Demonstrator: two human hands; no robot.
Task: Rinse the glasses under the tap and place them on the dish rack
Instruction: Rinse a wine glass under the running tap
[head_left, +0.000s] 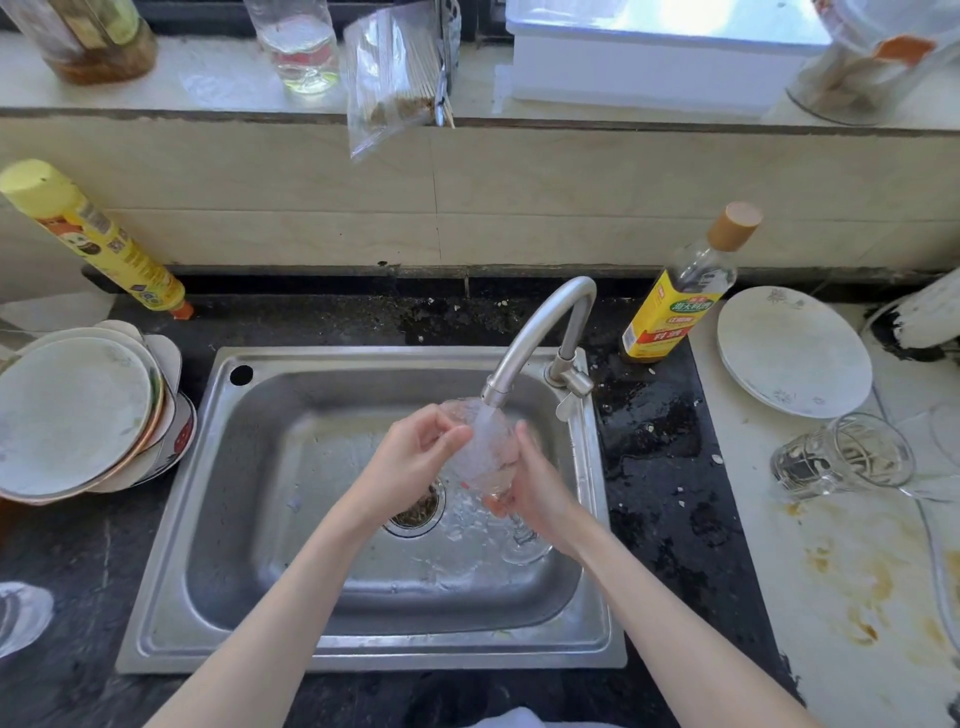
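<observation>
A clear stemmed glass (485, 457) is held over the steel sink (218, 499), right under the tap (540, 332), and water runs over its bowl. My left hand (410, 462) grips the bowl from the left, thumb across the front. My right hand (535, 483) holds the glass from the right, near the bottom of the bowl. The stem and foot (524, 545) point down toward me. A second clear glass (841, 457) lies on its side on the right counter.
Stacked plates (78, 415) sit left of the sink, with a yellow spray can (98, 239) behind them. An oil bottle (680, 291) and a white plate (795, 353) stand on the right. The right counter is stained. Jars and a bag line the window ledge.
</observation>
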